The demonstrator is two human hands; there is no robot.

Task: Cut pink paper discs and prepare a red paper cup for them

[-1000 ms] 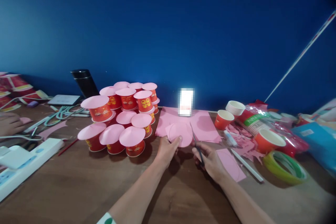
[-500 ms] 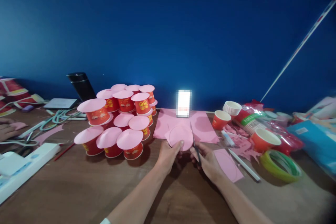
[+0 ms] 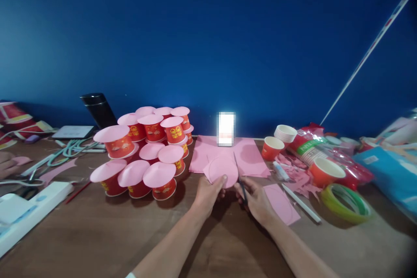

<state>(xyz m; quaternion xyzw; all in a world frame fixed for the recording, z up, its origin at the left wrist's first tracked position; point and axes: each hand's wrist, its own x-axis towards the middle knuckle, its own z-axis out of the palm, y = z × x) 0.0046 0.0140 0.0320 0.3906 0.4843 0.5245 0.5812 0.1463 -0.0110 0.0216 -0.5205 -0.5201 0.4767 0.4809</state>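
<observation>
My left hand (image 3: 210, 193) pinches a piece of pink paper (image 3: 223, 171) by its near edge, thumb on top. A drawn circle shows on this paper, and its right side is cut round. In my right hand (image 3: 256, 197) is a pair of scissors (image 3: 241, 184) with dark handles. Their blades point away from me, along the right edge of the paper. Behind both hands lies a stack of pink sheets (image 3: 247, 152). A square pink sheet (image 3: 282, 204) with a drawn circle rests on the table, right of my right hand.
Several red paper cups (image 3: 164, 184) topped with pink discs stand stacked at the left. To the right are pink scraps (image 3: 298, 171), an open cup (image 3: 325, 171), a white pen (image 3: 301, 203) and a tape roll (image 3: 345, 204). A power strip (image 3: 32, 215) lies far left.
The view has shifted slightly. Both hands, the paper and the scissors stay in nearly the same place, with little visible movement.
</observation>
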